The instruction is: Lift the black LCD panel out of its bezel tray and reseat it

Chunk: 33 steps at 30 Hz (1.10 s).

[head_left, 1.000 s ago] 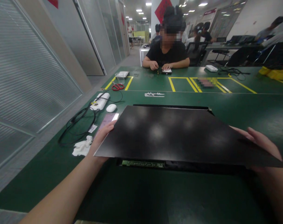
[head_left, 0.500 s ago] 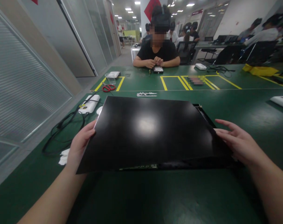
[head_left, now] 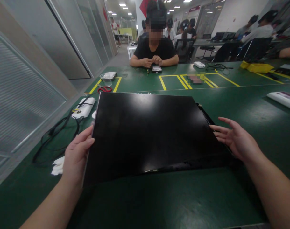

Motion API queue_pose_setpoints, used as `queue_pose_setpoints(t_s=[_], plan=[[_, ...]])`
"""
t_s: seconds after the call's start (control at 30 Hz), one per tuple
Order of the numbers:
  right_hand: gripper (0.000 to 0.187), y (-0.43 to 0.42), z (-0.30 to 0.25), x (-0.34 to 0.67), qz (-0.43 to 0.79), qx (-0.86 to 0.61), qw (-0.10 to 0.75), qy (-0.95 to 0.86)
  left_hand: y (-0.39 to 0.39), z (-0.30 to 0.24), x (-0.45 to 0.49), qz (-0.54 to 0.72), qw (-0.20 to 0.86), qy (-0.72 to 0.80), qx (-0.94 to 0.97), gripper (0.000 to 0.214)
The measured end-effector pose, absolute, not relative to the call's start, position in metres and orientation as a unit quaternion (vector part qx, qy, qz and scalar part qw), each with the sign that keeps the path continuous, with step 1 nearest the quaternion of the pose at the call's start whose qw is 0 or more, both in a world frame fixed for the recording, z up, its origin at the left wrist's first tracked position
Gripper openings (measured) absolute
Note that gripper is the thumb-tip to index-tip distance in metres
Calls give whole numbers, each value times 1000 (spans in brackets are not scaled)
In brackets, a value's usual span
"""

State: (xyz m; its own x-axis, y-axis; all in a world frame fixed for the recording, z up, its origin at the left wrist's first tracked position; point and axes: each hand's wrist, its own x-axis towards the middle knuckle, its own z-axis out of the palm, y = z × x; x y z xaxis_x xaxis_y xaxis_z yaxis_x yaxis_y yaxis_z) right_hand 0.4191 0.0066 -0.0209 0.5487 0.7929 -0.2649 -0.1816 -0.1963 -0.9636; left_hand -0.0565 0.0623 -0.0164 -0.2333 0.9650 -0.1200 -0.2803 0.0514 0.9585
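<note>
A glossy black LCD panel (head_left: 145,130) lies tilted in front of me, its left side raised. My left hand (head_left: 79,148) grips its left edge, with the thumb over the front and the fingers behind. At the right edge, my right hand (head_left: 235,140) is open. Its fingers are spread, and some fingertips reach the panel's border. Beneath the panel, part of a black frame (head_left: 204,113) shows along the right side. Most of that frame is hidden.
Left on the green table (head_left: 173,197) are a white device (head_left: 84,108), black cables (head_left: 51,133), crumpled white tissue (head_left: 58,166) and red-handled scissors (head_left: 105,89). A person in black (head_left: 154,51) sits opposite, hands by a hard drive (head_left: 156,68). Another white device (head_left: 283,99) lies far right.
The panel's left side has tipped up more and its front-right part sits lower, covering most of the circuit board strip. My right hand's fingers have spread. The view has shifted slightly right.
</note>
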Motion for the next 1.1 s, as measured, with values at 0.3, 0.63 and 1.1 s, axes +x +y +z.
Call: queue_pose_setpoints(t_s=[0.3,0.63,1.1], plan=[[29,6,-20,425,367,-696,573,-228,47,-12,-28,617,490,523,325,57],[40,7,-33,437,299,-716,555,-299,47,-11,-18,602,506,537,305,51],[36,6,-35,442,278,-719,560,-305,50,-17,-10,504,578,551,329,56]])
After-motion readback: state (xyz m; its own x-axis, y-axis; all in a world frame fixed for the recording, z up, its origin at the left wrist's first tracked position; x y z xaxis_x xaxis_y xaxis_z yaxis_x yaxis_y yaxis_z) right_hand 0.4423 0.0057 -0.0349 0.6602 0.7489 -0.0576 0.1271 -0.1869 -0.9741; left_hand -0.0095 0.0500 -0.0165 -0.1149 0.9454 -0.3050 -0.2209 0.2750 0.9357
